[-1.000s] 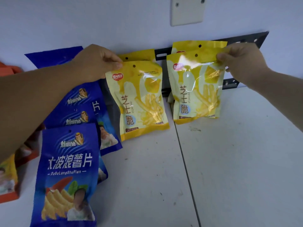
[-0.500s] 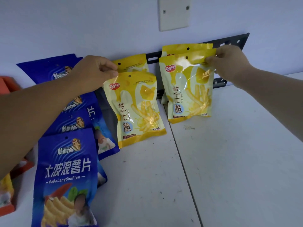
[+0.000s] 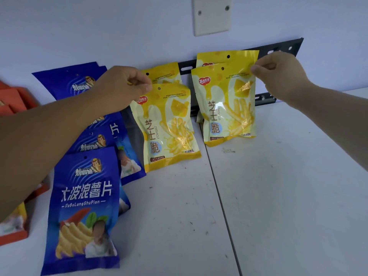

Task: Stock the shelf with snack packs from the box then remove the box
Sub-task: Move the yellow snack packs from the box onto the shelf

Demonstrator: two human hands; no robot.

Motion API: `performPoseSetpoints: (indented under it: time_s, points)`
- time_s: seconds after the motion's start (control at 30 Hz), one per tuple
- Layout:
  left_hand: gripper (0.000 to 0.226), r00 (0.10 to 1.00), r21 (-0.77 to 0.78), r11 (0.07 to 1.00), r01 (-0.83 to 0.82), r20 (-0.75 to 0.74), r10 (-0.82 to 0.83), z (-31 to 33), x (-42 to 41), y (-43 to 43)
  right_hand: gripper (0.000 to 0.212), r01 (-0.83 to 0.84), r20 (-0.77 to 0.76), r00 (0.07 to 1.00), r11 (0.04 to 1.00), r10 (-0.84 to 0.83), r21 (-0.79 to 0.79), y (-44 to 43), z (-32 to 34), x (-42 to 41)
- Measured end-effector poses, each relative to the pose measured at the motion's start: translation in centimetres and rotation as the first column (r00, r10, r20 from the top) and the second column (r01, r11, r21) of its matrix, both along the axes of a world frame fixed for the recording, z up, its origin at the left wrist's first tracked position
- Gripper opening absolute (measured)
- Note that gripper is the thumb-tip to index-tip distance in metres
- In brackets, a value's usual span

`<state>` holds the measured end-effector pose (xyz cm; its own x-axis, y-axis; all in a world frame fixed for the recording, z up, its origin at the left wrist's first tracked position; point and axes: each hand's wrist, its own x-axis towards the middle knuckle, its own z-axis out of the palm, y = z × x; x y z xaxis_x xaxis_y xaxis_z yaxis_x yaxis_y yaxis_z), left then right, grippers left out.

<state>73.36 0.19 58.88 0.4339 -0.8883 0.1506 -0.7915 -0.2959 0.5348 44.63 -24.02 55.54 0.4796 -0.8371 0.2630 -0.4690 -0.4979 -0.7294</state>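
Snack packs (image 3: 167, 128), glossy yellow pouches: left hand (image 3: 123, 84) pinches one, right hand (image 3: 278, 74) another.

My bare left arm stretches up from the frame's lower left; the left hand (image 3: 125, 86), fingers curled, pinches the top corner of the left glossy yellow snack pack (image 3: 169, 132). At centre right, my right hand (image 3: 278, 76) likewise pinches the right glossy yellow snack pack (image 3: 225, 108).

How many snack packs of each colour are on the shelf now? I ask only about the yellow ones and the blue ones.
Yellow packs: 4; the left hand and the right hand pinch one each
Blue packs: at least 4; they overlap
Total: at least 8
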Motion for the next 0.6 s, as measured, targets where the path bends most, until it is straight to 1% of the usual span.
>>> performPoseSetpoints:
  time_s: [0.2,0.3,0.43,0.6]
  points:
    - [0.004,0.999,0.015,1.000,0.019,-0.030,-0.018,0.4,-2.6,0.9,0.022,-0.113,0.002,0.994,0.991,0.113,0.076,2.2,-0.3,-1.6]
    - [0.010,0.997,0.014,0.999,0.049,-0.056,-0.048,0.9,-4.1,1.1,0.015,-0.125,-0.035,0.991,0.987,0.129,0.101,4.0,-0.2,-3.0]
    - [0.008,0.983,-0.008,0.988,0.151,-0.102,-0.151,1.4,-7.1,1.0,0.017,-0.069,-0.024,0.997,0.988,0.072,0.137,7.4,0.2,-6.2]
    - [0.008,0.934,-0.011,0.940,0.341,-0.110,-0.340,0.8,-12.4,0.6,0.015,0.069,0.023,0.997,0.979,-0.074,0.190,13.1,0.1,-12.5]
